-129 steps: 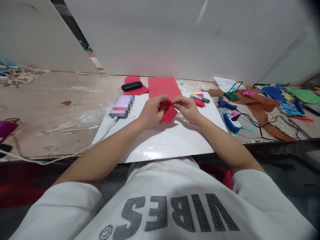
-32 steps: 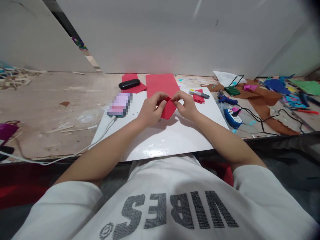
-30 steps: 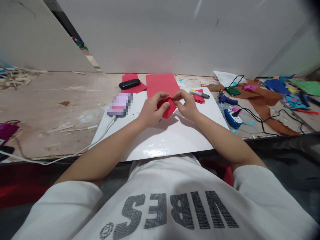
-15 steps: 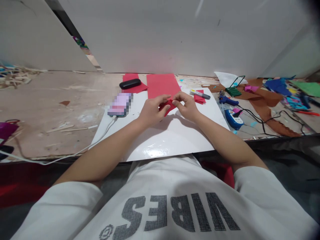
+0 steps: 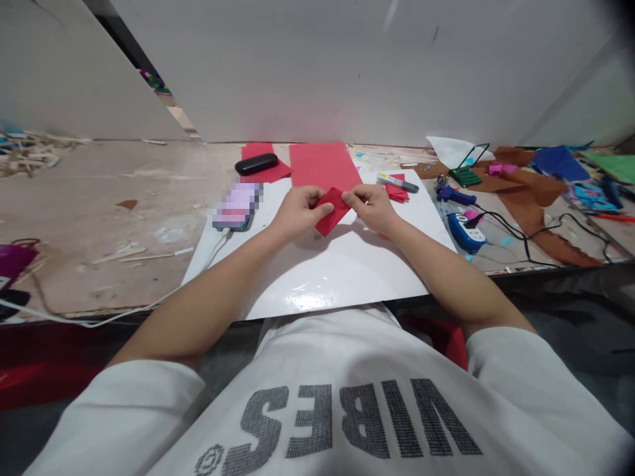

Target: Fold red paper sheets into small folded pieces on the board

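Note:
A small red paper square [image 5: 332,209] is held just above a glossy white board [image 5: 327,271]. My left hand [image 5: 297,213] pinches its left edge and my right hand [image 5: 373,206] pinches its right corner, fingers closed on the paper. The square is spread fairly flat and tilted like a diamond. Behind my hands lies a larger red sheet [image 5: 322,165]. A small stack of folded red pieces [image 5: 397,192] rests on the board to the right.
A phone [image 5: 237,205] with a white cable lies left on the board; a black case [image 5: 256,164] sits behind it. A marker [image 5: 397,182], blue glue gun [image 5: 466,233] with cord, brown and coloured felt scraps [image 5: 536,188] crowd the right. Wood sticks [image 5: 30,152] lie far left.
The red paper, bunched between my fingertips a second ago, is now opened out flatter. My hands have drawn slightly apart. The view has shifted a little.

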Demonstrator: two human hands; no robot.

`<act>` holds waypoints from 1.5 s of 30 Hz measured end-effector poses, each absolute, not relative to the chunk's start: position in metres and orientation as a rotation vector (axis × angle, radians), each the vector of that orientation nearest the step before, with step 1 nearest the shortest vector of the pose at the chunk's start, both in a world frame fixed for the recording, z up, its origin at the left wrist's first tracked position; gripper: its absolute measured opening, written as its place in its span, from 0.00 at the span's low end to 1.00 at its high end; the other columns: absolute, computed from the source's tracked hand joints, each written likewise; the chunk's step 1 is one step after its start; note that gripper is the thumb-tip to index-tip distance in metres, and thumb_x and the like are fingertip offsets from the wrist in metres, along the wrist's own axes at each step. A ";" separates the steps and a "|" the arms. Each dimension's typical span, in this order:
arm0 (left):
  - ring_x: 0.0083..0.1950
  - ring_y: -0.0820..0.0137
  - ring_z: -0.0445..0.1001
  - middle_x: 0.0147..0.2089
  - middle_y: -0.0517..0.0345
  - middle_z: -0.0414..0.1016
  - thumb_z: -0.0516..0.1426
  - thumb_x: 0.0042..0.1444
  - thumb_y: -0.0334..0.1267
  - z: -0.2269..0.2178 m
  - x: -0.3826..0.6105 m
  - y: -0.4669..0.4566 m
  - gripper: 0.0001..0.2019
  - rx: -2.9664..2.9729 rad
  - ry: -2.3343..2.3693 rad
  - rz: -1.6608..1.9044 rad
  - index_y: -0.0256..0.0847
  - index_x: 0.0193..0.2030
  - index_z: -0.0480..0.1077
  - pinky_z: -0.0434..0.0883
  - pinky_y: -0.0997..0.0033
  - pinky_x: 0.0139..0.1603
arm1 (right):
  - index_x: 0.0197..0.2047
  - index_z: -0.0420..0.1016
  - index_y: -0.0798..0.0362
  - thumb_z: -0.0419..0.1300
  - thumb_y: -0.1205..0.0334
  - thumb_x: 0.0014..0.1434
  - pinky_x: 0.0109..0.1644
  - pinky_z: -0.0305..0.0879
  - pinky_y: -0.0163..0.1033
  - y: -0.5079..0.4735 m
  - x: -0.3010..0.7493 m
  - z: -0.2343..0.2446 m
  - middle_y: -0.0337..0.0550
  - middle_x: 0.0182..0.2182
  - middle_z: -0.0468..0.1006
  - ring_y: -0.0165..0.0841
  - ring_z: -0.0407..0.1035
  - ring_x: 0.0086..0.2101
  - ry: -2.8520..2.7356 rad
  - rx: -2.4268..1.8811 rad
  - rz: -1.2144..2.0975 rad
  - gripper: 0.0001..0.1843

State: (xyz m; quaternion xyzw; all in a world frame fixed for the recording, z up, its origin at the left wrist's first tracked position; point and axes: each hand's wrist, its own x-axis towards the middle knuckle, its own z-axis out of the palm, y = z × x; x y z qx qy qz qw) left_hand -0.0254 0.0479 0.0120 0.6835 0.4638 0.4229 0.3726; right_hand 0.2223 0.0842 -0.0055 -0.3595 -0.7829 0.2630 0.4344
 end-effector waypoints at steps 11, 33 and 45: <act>0.33 0.65 0.74 0.31 0.58 0.79 0.72 0.60 0.50 0.011 -0.024 0.041 0.14 1.853 1.142 0.784 0.45 0.32 0.78 0.66 0.64 0.37 | 0.30 0.68 0.45 0.64 0.38 0.82 0.41 0.56 0.46 0.080 0.225 -0.004 0.35 0.27 0.66 0.34 0.59 0.31 -2.120 -0.855 0.839 0.31; 0.32 0.62 0.81 0.31 0.55 0.85 0.72 0.63 0.46 0.008 -0.026 0.052 0.10 1.744 1.286 1.108 0.45 0.36 0.80 0.73 0.65 0.33 | 0.39 0.72 0.43 0.65 0.48 0.79 0.45 0.66 0.46 0.100 0.233 -0.004 0.36 0.28 0.75 0.39 0.68 0.34 -1.929 -1.012 0.743 0.16; 0.38 0.61 0.83 0.38 0.51 0.88 0.74 0.68 0.60 0.000 -0.018 0.045 0.21 1.688 1.108 1.007 0.45 0.40 0.81 0.77 0.64 0.38 | 0.34 0.74 0.46 0.67 0.41 0.82 0.44 0.63 0.45 0.101 0.243 0.009 0.38 0.30 0.77 0.37 0.68 0.35 -2.065 -1.168 0.653 0.26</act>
